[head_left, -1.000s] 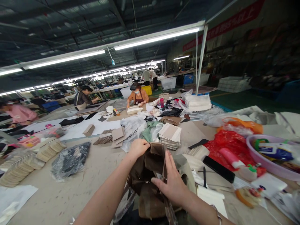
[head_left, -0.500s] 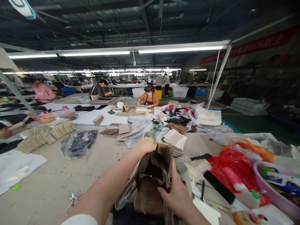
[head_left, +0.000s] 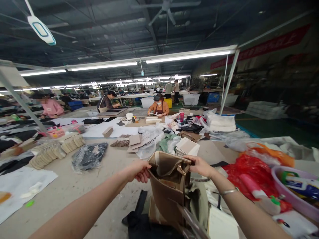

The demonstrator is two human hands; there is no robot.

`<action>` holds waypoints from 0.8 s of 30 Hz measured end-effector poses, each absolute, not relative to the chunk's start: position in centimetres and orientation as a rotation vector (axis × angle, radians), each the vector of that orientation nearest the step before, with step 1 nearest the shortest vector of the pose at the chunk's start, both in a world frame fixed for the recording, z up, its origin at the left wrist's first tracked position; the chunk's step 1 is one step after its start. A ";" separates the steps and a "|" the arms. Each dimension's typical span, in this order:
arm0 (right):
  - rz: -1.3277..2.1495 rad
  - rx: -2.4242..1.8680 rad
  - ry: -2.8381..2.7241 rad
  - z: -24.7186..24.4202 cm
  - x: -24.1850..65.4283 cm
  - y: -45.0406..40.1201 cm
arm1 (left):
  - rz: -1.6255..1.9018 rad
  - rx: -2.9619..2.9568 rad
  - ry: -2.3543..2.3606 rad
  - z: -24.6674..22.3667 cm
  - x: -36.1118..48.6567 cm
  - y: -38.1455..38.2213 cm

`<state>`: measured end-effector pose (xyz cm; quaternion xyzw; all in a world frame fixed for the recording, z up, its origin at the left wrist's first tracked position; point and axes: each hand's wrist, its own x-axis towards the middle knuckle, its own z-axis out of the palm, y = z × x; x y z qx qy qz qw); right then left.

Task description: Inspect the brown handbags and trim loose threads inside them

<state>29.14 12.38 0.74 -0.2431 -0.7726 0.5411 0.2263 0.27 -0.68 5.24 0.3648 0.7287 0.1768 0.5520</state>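
Observation:
A brown handbag point(head_left: 164, 191) stands in front of me with its mouth open toward me and its interior showing. At the rim's left corner, my left hand point(head_left: 138, 171) pinches the edge with curled fingers. My right hand point(head_left: 201, 166) grips the far right corner of the rim, thumb and fingers closed over it. A gold-coloured zipper pull point(head_left: 181, 170) hangs by the inner right side. Olive-grey fabric point(head_left: 198, 204) droops along the bag's right side, with clear plastic point(head_left: 191, 220) across its front. Black material point(head_left: 147, 225) lies under the bag.
Beyond the bag lie stacked beige panels point(head_left: 187, 146) and a plastic-wrapped black bundle point(head_left: 89, 156). To the right are a red plastic bag point(head_left: 245, 172) and a purple basin point(head_left: 279, 196). A co-worker in orange point(head_left: 159, 105) sits across the table.
The bag has turned and now shows its brown outer panel. My left hand has shifted to the left rim corner; my right hand has moved from the side up to the far right corner.

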 end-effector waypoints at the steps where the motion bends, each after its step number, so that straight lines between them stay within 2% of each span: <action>1: 1.482 -0.677 -2.145 0.4 28.8 12.7 | 0.424 0.821 1.719 4.3 0.5 -1.6; 5: 1.335 -0.708 -2.117 -0.9 27.8 12.9 | 0.375 0.917 1.691 3.7 1.6 -4.5; 12: 1.234 -0.677 -2.125 -2.9 27.1 12.4 | 0.314 1.994 1.988 10.5 6.0 -4.7; 18: 1.128 -0.788 -2.107 -3.6 26.6 12.6 | 0.051 2.341 2.063 7.1 11.2 0.0; 21: 1.103 -0.776 -2.123 -3.5 27.2 12.6 | -0.115 2.384 2.020 5.5 11.5 1.4; 24: 1.137 -0.665 -2.160 -3.1 28.1 12.7 | -0.116 2.421 2.031 5.3 10.4 1.6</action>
